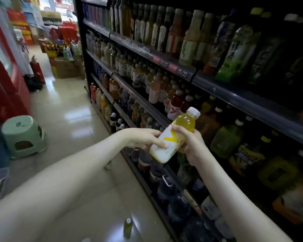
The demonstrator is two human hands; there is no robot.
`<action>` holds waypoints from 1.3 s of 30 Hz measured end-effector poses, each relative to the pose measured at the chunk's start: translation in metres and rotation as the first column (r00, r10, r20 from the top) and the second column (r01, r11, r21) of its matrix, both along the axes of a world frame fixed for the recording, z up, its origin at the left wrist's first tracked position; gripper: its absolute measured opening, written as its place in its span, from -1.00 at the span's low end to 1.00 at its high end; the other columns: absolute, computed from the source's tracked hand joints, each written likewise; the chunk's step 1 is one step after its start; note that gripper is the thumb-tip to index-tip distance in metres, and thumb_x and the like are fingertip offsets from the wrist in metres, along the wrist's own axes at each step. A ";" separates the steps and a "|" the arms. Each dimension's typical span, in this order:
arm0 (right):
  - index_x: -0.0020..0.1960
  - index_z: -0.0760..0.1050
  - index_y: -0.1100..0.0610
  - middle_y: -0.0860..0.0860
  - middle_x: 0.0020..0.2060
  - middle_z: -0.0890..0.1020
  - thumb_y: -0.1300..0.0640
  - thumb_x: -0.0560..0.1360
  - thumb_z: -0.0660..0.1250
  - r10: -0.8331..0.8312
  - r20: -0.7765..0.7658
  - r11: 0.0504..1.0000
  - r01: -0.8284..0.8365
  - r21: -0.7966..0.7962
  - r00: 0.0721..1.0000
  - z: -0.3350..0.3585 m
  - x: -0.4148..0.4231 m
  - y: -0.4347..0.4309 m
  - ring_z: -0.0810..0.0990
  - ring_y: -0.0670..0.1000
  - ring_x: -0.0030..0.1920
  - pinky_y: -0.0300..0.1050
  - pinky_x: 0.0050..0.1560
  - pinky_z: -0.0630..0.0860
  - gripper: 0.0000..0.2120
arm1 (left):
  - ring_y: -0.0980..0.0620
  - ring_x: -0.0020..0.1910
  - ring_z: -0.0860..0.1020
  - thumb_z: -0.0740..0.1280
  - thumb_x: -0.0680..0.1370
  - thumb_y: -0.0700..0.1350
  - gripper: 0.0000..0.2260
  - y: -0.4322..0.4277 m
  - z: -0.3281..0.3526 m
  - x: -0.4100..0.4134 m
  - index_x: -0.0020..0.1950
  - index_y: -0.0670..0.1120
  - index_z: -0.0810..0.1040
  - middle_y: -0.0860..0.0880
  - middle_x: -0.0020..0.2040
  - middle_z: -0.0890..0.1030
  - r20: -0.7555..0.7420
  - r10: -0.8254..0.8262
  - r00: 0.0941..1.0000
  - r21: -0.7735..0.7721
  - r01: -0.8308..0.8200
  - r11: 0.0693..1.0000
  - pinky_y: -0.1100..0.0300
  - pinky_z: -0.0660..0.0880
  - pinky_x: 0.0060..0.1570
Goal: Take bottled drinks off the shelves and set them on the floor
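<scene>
Gripping a bottle (173,140) of yellow drink are left hand (142,138) and right hand (191,144).

The shelves (217,88) line the aisle's right side. Before them the held bottle (173,137) tilts between 2 hands, the left hand (142,138) at its base and the right hand (191,145) at its middle. Below, 1 standing bottle (128,227) rests on the floor (68,110). A stool (23,135) sits left, a fire extinguisher (37,70) behind it.
</scene>
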State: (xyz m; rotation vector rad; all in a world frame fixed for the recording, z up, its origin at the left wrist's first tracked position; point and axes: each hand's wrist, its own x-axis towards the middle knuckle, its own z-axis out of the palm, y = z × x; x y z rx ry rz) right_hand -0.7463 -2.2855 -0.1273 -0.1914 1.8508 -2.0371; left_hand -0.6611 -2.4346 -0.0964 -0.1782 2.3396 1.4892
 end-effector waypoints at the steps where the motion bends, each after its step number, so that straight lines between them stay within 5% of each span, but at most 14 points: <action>1: 0.04 0.56 0.16 0.12 -0.10 0.69 0.13 0.44 0.45 -0.017 0.038 1.000 0.018 -0.022 0.999 -0.004 -0.008 -0.017 0.69 0.10 -0.14 0.08 -0.05 0.61 -0.79 | -0.03 -0.07 0.42 0.24 0.59 -0.26 -0.61 -0.021 -0.002 -0.012 0.40 -0.32 0.34 -0.36 0.34 0.42 0.006 0.012 1.000 0.007 -0.012 1.000 0.29 0.42 -0.21; 7: 0.19 0.53 0.26 0.15 -0.08 0.67 0.09 0.44 0.43 -0.062 0.153 0.994 0.074 -0.076 0.986 -0.025 -0.050 -0.150 0.67 0.12 -0.15 -0.04 -0.24 0.62 -0.62 | 0.05 -0.17 0.49 0.34 0.57 -0.15 -0.60 -0.182 -0.028 -0.077 0.39 -0.15 0.41 -0.28 0.22 0.54 0.053 -0.103 0.993 0.016 0.102 0.995 0.27 0.44 -0.20; 12: 0.17 0.52 0.23 0.16 -0.03 0.65 0.13 0.38 0.49 -0.090 0.131 0.994 0.096 -0.043 0.987 -0.030 -0.078 -0.254 0.66 0.17 -0.05 0.19 0.02 0.57 -0.60 | -0.13 0.07 0.57 0.45 0.41 0.07 -0.64 -0.293 -0.052 -0.113 0.18 0.12 0.50 -0.10 0.13 0.62 0.041 -0.078 0.996 0.051 0.075 0.996 -0.03 0.50 0.17; 17: 0.07 0.49 0.13 0.10 -0.07 0.67 0.25 0.32 0.52 -0.054 -0.044 0.999 0.054 -0.007 0.998 -0.032 -0.109 -0.316 0.67 0.10 -0.07 -0.02 -0.17 0.61 -0.63 | 0.11 0.07 0.58 0.44 0.20 0.35 -0.27 -0.336 -0.065 -0.157 0.31 0.16 0.39 0.14 0.15 0.58 -0.094 -0.082 0.992 -0.170 0.065 0.983 0.04 0.57 0.07; 21: 0.22 0.36 0.06 0.14 0.09 0.61 0.18 0.24 0.60 -0.062 -0.111 0.996 0.068 0.056 0.992 -0.048 -0.148 -0.351 0.65 0.11 0.07 0.09 0.05 0.60 -0.36 | 0.12 0.01 0.57 0.46 0.23 0.29 -0.25 -0.364 -0.076 -0.200 0.37 0.19 0.31 0.14 0.10 0.57 -0.199 -0.113 0.973 -0.264 0.058 0.963 0.06 0.58 0.01; 28: 0.25 0.40 0.03 0.09 0.13 0.64 0.08 0.28 0.58 0.012 -0.005 0.998 -0.011 0.054 1.000 -0.064 -0.244 -0.407 0.66 0.07 0.06 0.09 0.06 0.59 -0.39 | 0.14 -0.02 0.56 0.49 0.27 0.25 -0.47 -0.432 -0.089 -0.302 0.16 0.14 0.45 0.17 0.02 0.58 -0.196 -0.196 0.961 -0.299 0.132 0.945 0.10 0.56 0.00; 31: 0.27 0.42 -0.05 -0.02 0.13 0.65 -0.03 0.31 0.57 0.016 0.002 0.988 -0.016 0.152 1.000 -0.068 -0.279 -0.426 0.64 0.02 0.10 0.16 0.16 0.55 -0.41 | 0.11 -0.01 0.57 0.49 0.31 0.24 -0.44 -0.457 -0.090 -0.343 0.24 0.12 0.43 0.14 0.05 0.58 -0.186 -0.270 0.945 -0.384 0.183 0.905 0.09 0.56 0.00; 35: 0.15 0.48 -0.03 -0.02 0.06 0.65 0.12 0.33 0.58 -0.152 -0.122 0.959 0.176 0.224 0.981 -0.075 -0.301 -0.449 0.66 -0.04 0.02 -0.02 0.02 0.62 -0.54 | 0.02 0.05 0.57 0.44 0.34 0.21 -0.29 -0.478 -0.098 -0.388 0.42 0.06 0.30 0.02 0.18 0.58 -0.202 -0.345 0.917 -0.421 0.237 0.876 0.05 0.56 0.02; 39: 0.23 0.44 0.03 -0.03 0.10 0.59 0.01 0.23 0.62 -0.428 -0.345 0.797 0.529 0.290 0.835 -0.087 -0.321 -0.463 0.57 -0.06 0.10 -0.07 0.12 0.52 -0.36 | 0.01 0.20 0.50 0.39 0.48 0.07 -0.30 -0.477 -0.094 -0.432 0.53 0.13 0.11 -0.01 0.33 0.47 -0.251 -0.413 0.876 -0.331 0.323 0.887 0.17 0.48 0.08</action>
